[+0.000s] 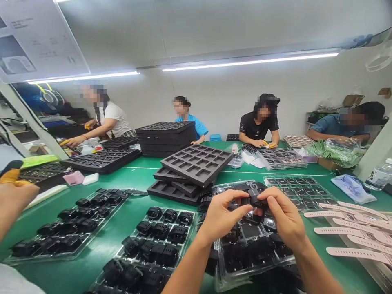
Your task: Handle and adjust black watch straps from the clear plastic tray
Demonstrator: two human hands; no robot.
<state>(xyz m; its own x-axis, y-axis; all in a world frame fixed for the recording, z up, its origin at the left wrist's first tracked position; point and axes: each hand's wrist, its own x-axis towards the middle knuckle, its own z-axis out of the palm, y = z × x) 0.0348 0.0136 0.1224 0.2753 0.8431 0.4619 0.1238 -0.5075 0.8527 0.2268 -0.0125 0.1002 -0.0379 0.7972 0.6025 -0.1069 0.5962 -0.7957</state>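
Note:
A black smartwatch (253, 196) with a dark strap is held up between my two hands. My left hand (225, 210) pinches it from the left with thumb and fingers. From the right, my right hand (283, 212) closes its thumb and fingers on the strap. Just below them lies a clear plastic tray (223, 281) filled with black watches (245, 253), partly hidden by my hands and wrists. Left of my left forearm, more black watches (159, 229) sit in rows in another clear tray (186, 245).
Black foam trays (199, 163) are stacked beyond my hands. Pink watches with straps (355, 232) lie at the right. A third tray of watches (70, 224) stands at left, near a co-worker's hand (15, 196). Several people sit across the green table (128, 228). A water bottle (379, 175) stands far right.

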